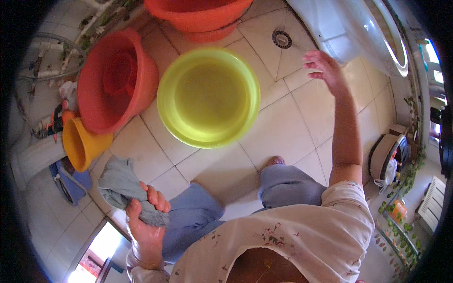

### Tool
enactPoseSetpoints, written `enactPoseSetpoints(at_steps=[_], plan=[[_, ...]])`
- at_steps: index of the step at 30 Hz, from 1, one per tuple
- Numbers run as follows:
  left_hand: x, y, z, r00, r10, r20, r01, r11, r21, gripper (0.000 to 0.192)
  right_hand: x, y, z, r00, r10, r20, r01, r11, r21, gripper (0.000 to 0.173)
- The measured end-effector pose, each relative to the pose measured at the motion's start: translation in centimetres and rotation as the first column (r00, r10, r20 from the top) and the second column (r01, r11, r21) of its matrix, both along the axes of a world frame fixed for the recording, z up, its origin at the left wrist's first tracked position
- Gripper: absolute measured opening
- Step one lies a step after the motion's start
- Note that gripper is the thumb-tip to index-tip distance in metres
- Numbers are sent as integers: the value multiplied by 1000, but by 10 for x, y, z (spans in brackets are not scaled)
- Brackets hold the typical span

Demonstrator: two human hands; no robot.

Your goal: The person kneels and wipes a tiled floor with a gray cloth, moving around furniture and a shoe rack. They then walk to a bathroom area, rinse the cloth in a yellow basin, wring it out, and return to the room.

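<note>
A crumpled grey-green cloth [122, 184] is bunched in my left hand [147, 230], with the fingers and thumb wrapped around its lower end. The hand is raised at the left, above my knee. My right hand [324, 69] reaches out at the upper right, empty, its fingers loosely bent and a little apart. It is nearest to a white curved fixture [361, 35]. Before me on the tiles stands a round yellow-green plastic basin [253, 99] that appears to hold water. Neither hand touches it.
A tilted red basin [147, 78] stands left of the yellow-green one, and an orange-red basin [201, 16] lies beyond. A yellow bucket [86, 141] and a blue container [74, 184] are at the left. A floor drain [282, 39] and a bin [384, 155] are on the right.
</note>
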State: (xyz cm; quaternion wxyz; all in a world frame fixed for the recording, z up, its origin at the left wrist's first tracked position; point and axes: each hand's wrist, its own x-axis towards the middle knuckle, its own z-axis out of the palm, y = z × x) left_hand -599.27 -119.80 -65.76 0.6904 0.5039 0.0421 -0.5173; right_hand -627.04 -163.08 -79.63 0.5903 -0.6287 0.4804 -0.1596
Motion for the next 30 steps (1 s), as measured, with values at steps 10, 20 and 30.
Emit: enactPoseSetpoints(at_steps=[10,20,30], plan=[[2,7,6,1000,-10,-6,10,999,-42,40,111,97,-85,954,180,239,-268,869,416,36],[-5,7,9,1000,-26,14,27,999,-42,40,182,154,-203,854,-149,499,-480,146,865,41],[-4,0,6,999,-44,15,45,997,-64,39,39,16,-112,663,685,-301,-650,727,223,28]])
